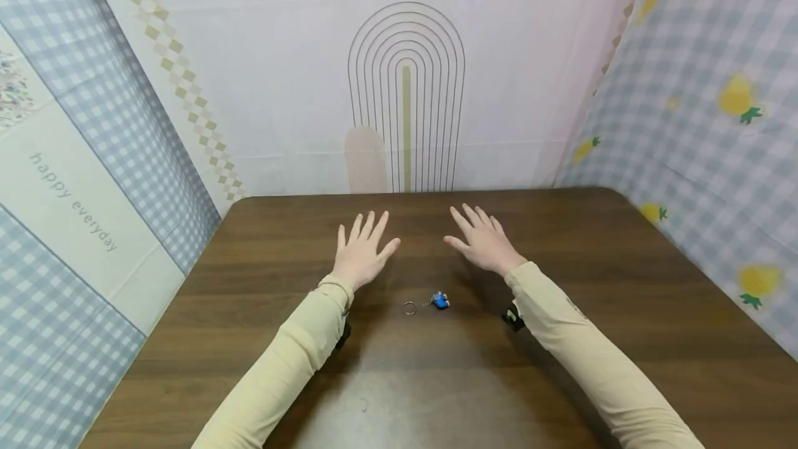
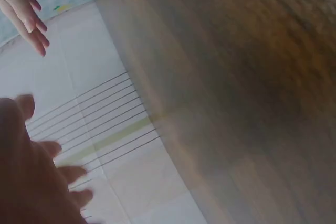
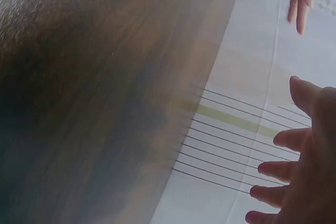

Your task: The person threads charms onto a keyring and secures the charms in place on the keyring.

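On the wooden table lies a keychain, its small blue figure (image 1: 440,300) joined by a short chain to a metal ring (image 1: 409,307). Left of it and farther back, my left hand (image 1: 363,255) hovers with fingers spread. My right hand (image 1: 486,238) hovers likewise on the other side, fingers straight and apart. Neither hand touches the keychain or holds anything. In the left wrist view the left hand (image 2: 31,166) shows at the lower left, with the right hand (image 2: 23,9) above it. The right wrist view has the right hand (image 3: 299,161) at the lower right.
The brown table (image 1: 411,393) reaches back to a white cloth (image 1: 280,89) with printed arches. Blue checked cloths hang at the left (image 1: 37,283) and right (image 1: 686,123). Dark wrist devices show under both sleeves, such as the right one (image 1: 514,317).
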Available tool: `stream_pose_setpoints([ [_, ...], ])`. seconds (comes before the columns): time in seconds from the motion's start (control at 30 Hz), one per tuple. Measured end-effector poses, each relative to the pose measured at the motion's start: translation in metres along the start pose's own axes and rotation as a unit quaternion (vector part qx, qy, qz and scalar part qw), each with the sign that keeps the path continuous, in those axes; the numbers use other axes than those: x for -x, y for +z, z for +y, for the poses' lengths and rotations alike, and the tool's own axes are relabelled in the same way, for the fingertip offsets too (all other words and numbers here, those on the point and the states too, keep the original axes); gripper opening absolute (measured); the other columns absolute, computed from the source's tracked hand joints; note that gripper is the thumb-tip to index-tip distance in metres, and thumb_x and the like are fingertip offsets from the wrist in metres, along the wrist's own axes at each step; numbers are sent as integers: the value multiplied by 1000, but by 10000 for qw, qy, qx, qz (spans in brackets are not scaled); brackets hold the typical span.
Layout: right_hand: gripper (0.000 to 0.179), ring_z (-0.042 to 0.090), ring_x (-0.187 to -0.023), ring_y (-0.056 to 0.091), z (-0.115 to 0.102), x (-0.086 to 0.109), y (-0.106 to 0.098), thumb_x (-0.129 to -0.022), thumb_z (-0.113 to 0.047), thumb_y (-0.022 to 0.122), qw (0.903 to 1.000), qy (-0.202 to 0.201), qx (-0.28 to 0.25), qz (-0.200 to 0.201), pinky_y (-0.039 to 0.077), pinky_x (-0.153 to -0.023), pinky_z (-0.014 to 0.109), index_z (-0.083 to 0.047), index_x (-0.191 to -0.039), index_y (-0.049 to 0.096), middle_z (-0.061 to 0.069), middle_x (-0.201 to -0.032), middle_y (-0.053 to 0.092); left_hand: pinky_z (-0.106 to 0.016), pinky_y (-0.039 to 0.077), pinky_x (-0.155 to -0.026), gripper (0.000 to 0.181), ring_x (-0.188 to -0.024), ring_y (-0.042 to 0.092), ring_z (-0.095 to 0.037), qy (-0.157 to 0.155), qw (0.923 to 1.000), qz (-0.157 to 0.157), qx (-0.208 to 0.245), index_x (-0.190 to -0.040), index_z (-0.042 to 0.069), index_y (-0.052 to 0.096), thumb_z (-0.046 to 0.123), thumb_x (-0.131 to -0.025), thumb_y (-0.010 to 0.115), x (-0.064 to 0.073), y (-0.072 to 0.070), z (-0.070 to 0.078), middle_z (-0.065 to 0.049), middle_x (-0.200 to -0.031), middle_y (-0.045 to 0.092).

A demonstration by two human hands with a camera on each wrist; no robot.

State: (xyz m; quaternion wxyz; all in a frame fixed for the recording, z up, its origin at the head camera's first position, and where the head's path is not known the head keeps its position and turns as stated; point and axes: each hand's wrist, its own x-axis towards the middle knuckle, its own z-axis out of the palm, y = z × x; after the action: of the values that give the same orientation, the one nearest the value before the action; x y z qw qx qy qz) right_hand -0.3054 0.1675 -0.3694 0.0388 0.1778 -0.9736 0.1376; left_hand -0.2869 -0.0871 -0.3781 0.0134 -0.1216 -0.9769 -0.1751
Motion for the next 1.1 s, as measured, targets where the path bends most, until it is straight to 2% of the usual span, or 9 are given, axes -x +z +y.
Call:
stream_pose_setpoints([
  [0.1, 63, 41, -139, 38, -3, 1, 1, -100, -46, 46, 10000, -9, -42, -29, 31, -112, 59, -6, -148, 37, 21, -151, 40, -54, 23, -119, 66, -145, 33, -33, 98, 9991, -391, 164, -155, 23, 24, 56, -99, 36, 1, 1, 2, -9, -156, 35],
  [0.2, 47, 33, -111, 64, -8, 3, 2, -98, -40, 51, 9997, -209, -98, -103, 51, -93, 51, -4, -126, 61, 17, -122, 66, -51, 44, -105, 60, -129, 53, -35, 184, 9971, -719, 194, -145, 14, 45, 51, -97, 48, 3, 1, 4, -12, -142, 54],
  [0.33, 21, 15, -74, 65, -19, 9, 7, -94, -30, 62, 9945, -936, -279, -371, 54, -67, 35, -11, -96, 70, 3, -88, 73, -41, 53, -89, 43, -105, 66, -28, 554, 9906, -1149, 488, -122, 12, 64, 39, -89, 67, 5, 3, 7, -11, -116, 70],
  [0.4, 16, 10, -72, 61, -24, 13, 10, -91, -28, 66, 9853, -1536, -384, -636, 51, -66, 29, -12, -91, 69, -1, -85, 70, -32, 52, -79, 37, -90, 65, -20, 839, 9801, -1587, 852, -115, 13, 67, 32, -84, 75, 4, 4, 7, -7, -99, 71],
  [0.5, 17, 11, -78, 59, -31, 17, 16, -86, -28, 72, 9653, -2273, -381, -1224, 50, -70, 25, -13, -93, 67, -1, -89, 66, -23, 45, -70, 38, -75, 56, -13, 1175, 9536, -2392, 1403, -112, 14, 66, 20, -78, 80, 2, 7, 9, -3, -83, 64],
  [0.57, 23, 12, -82, 58, -34, 18, 19, -83, -29, 75, 9544, -2522, -262, -1574, 49, -73, 26, -12, -94, 65, 0, -91, 62, -20, 41, -68, 39, -73, 51, -12, 1312, 9392, -2771, 1545, -112, 13, 65, 13, -76, 81, 0, 9, 10, -3, -81, 58],
  [0.63, 25, 13, -83, 57, -37, 18, 21, -80, -28, 77, 9498, -2562, -60, -1795, 49, -74, 27, -12, -95, 64, 0, -92, 60, -19, 40, -66, 39, -72, 49, -11, 1378, 9326, -2956, 1544, -110, 11, 64, 8, -75, 81, -1, 11, 10, -4, -81, 56],
  [0.8, 20, 13, -79, 54, -41, 17, 27, -80, -19, 76, 9460, -2620, 421, -1862, 47, -70, 29, -11, -91, 61, 0, -88, 58, -18, 38, -60, 31, -66, 46, -10, 1338, 9354, -2957, 1400, -103, 8, 65, 5, -75, 79, 1, 16, 10, -2, -76, 52],
  [1.1, 6, 18, -85, 54, -41, 18, 36, -83, -8, 65, 9449, -2756, 605, -1660, 47, -76, 35, -14, -85, 63, -1, -85, 56, -18, 34, -57, 24, -60, 42, -9, 1197, 9533, -2540, 1114, -92, 8, 64, 8, -75, 80, 5, 21, 18, 4, -65, 45],
])
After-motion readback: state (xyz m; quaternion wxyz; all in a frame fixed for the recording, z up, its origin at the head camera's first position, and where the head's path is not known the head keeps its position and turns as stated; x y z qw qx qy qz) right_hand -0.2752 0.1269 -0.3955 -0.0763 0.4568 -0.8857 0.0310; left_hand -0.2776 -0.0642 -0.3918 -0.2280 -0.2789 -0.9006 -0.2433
